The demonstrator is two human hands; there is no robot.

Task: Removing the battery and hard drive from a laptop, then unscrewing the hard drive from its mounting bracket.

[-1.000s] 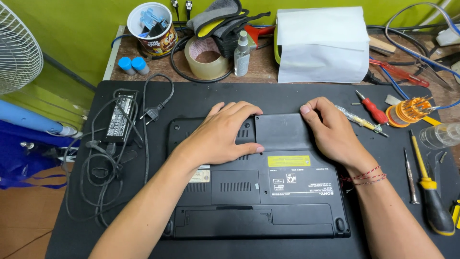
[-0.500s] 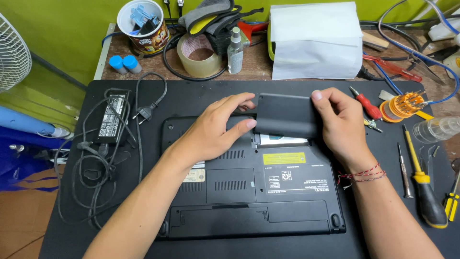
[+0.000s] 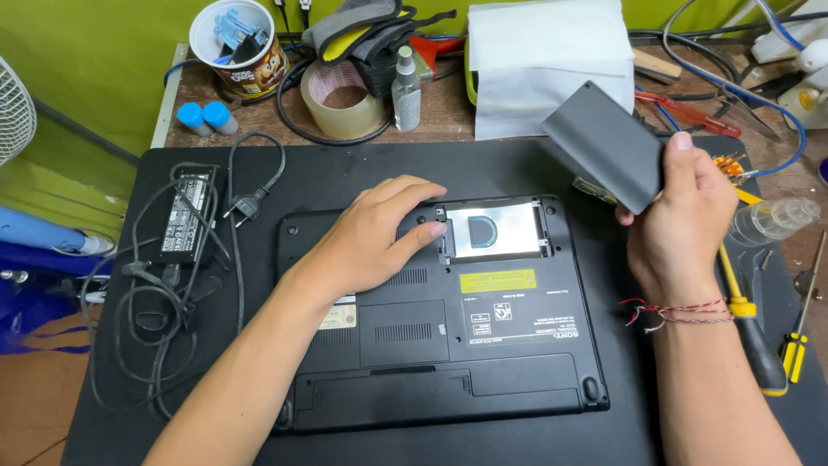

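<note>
Black plastic fills the near view: an upturned black laptop [image 3: 440, 345] lies base-up on a dark rubber work mat [image 3: 604, 431]. The left hand [image 3: 375, 237] rests flat on the laptop's underside, fingers spread and gripping nothing, its fingertips just beside an open bay where a silver metal hard drive [image 3: 496, 231] sits exposed. The right hand [image 3: 677, 229] is raised off the laptop's right edge and pinches a dark grey rectangular plastic cover panel [image 3: 608, 147], held tilted in the air between thumb and fingers. A yellow-and-black handled screwdriver [image 3: 750, 332] lies on the mat just under that wrist. To the left lies a black power adapter with coiled cable [image 3: 185, 220]. Further back stand a roll of clear tape [image 3: 342, 99], a small spray bottle [image 3: 406, 86] and a white paper cup of blue parts [image 3: 240, 43]. As I judge it, the pinch sits near one corner only, so the panel could slip and land on the bare drive or among the tools.
</note>
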